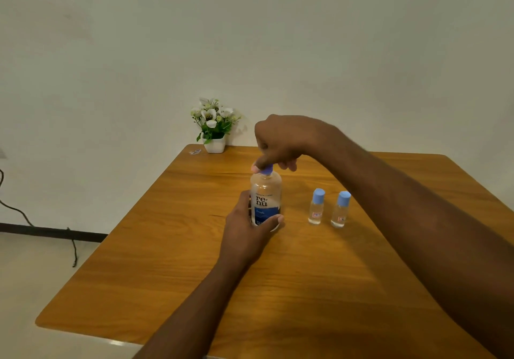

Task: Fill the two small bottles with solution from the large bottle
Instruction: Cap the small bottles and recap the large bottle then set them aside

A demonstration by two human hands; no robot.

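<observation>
While left hand (pixel 244 225) grips clear blue-labelled large bottle (pixel 265 197), right hand (pixel 281 142) pinches its blue cap (pixel 267 169).

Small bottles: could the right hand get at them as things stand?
Probably yes. The two small bottles stand in the open beside the large bottle, but the right hand is busy gripping its cap.

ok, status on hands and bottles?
Left hand gripping large clear blue-labelled bottle, upright on wooden table. Right hand pinching its blue cap. Two small blue-capped clear bottles capped, untouched. Nothing in the way.
</observation>
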